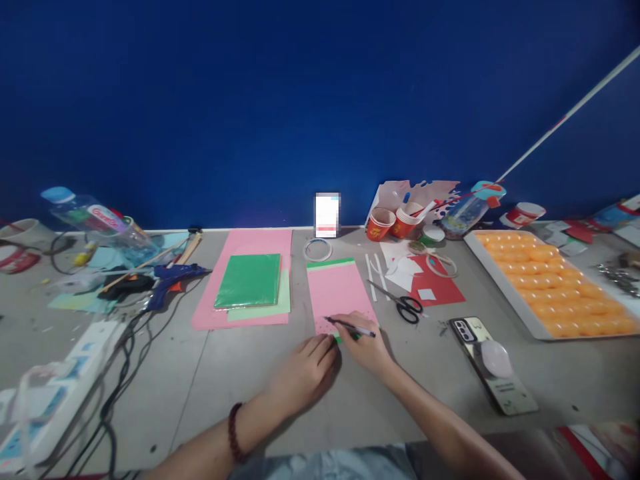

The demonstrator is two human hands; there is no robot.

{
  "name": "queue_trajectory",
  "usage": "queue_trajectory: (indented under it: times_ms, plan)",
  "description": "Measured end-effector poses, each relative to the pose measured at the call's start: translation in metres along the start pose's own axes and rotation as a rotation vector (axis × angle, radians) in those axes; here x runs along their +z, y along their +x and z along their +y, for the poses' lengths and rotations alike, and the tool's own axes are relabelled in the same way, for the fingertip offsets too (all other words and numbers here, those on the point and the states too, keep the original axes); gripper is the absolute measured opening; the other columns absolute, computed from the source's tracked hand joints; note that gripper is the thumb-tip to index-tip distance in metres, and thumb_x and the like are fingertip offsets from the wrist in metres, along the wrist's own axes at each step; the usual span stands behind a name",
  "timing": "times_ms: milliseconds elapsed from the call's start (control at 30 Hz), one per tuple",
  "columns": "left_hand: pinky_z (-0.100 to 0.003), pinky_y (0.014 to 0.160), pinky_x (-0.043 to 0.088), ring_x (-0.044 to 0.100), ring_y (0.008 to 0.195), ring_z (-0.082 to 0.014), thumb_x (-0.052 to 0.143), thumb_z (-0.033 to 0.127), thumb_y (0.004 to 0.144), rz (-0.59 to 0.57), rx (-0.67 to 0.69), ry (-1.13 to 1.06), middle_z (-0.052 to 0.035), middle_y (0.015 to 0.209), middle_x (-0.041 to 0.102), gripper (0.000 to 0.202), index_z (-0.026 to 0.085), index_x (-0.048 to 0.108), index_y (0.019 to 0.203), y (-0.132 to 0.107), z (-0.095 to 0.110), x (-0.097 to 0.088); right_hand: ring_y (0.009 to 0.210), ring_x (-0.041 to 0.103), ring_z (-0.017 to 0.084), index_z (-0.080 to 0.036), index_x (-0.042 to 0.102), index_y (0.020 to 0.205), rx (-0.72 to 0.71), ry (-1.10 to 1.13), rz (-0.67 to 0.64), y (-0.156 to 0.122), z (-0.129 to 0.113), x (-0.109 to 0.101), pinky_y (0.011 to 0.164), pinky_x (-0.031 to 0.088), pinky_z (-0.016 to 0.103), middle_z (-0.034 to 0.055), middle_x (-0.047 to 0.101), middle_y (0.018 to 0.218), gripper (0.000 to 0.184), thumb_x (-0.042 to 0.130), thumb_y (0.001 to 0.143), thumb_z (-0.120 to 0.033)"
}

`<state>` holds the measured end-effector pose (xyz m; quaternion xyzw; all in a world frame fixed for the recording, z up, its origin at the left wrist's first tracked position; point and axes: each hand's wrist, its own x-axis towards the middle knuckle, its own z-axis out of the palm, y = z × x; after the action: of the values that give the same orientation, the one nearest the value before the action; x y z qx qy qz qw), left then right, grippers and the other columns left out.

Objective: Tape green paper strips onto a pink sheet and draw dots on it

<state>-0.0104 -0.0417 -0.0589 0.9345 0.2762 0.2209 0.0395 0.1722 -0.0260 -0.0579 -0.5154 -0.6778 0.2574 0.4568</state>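
In my right hand (369, 347) a dark pen with a pale end (367, 331) is gripped, its tip over the lower part of a pink sheet (334, 287). Small dark marks dot the pink near that tip. Green strips run along the sheet's top and bottom edges. My left hand (309, 365) lies flat at the sheet's lower left corner, fingers stretched forward, holding nothing I can see. Black-handled scissors (410, 309) and thin white strips (371, 277) lie right of the sheet. Above it sits a ring of white tape or wire (318, 251).
At left are a green pack (250, 280) on pink paper (205, 317), a blue glue gun (173, 280), cables and a power strip (65, 393). At right lie a phone (493, 373), red paper (443, 287), paper cups (380, 223) and a tray of orange balls (543, 330).
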Motion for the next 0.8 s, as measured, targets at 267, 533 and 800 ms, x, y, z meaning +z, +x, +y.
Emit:
queue_trajectory:
  times_ms: [267, 533, 800]
  plan:
    - [-0.041, 0.088, 0.054, 0.062, 0.105, -0.0247, 0.049, 0.014, 0.089, -0.022, -0.01, -0.017, -0.0146, 0.111, 0.066, 0.027, 0.012, 0.056, 0.115, -0.0004, -0.0006, -0.0011, 0.078, 0.069, 0.018, -0.022, 0.073, 0.09, 0.013, -0.014, 0.049, 0.0004, 0.0036, -0.0022, 0.073, 0.056, 0.031, 0.0047, 0.075, 0.086, 0.017, 0.057, 0.085, -0.02]
    - [-0.04, 0.086, 0.055, 0.063, 0.103, -0.024, 0.046, 0.014, 0.09, -0.006, -0.012, -0.01, -0.0141, 0.11, 0.067, 0.027, 0.013, 0.057, 0.115, 0.0007, 0.0004, -0.0024, 0.078, 0.069, 0.019, -0.022, 0.072, 0.09, 0.041, -0.014, 0.036, 0.0, 0.0036, -0.0019, 0.074, 0.057, 0.033, 0.0057, 0.074, 0.086, 0.018, 0.055, 0.086, -0.022]
    - [-0.04, 0.087, 0.055, 0.063, 0.103, -0.0246, 0.05, 0.015, 0.089, -0.029, -0.025, -0.02, -0.0146, 0.112, 0.066, 0.026, 0.011, 0.057, 0.114, 0.0011, 0.0007, -0.0032, 0.082, 0.068, 0.019, -0.02, 0.07, 0.09, 0.126, 0.034, 0.052, -0.0005, 0.0074, -0.0052, 0.072, 0.057, 0.032, 0.007, 0.073, 0.088, 0.018, 0.052, 0.088, -0.024]
